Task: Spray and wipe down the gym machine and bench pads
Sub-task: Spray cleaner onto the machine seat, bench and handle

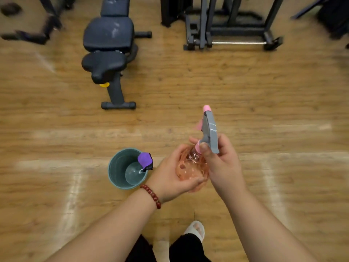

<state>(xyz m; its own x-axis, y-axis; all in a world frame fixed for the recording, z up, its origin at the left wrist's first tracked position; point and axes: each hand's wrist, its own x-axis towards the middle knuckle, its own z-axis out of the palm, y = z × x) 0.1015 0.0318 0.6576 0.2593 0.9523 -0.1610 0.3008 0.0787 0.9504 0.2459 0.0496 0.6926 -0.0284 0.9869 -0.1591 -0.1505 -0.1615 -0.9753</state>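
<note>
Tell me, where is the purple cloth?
In the head view, the purple cloth hangs over the right rim of the teal bucket, just left of the left hand holding the pink spray bottle.

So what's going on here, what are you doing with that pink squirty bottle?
A person stands on the wooden floor holding a pink spray bottle in both hands. The left hand cups its see-through body and the right hand grips the neck under the grey sprayer. A teal bucket sits on the floor nearby, with a purple cloth draped over its rim. The dark bench is further ahead, and nobody is touching it.
</note>
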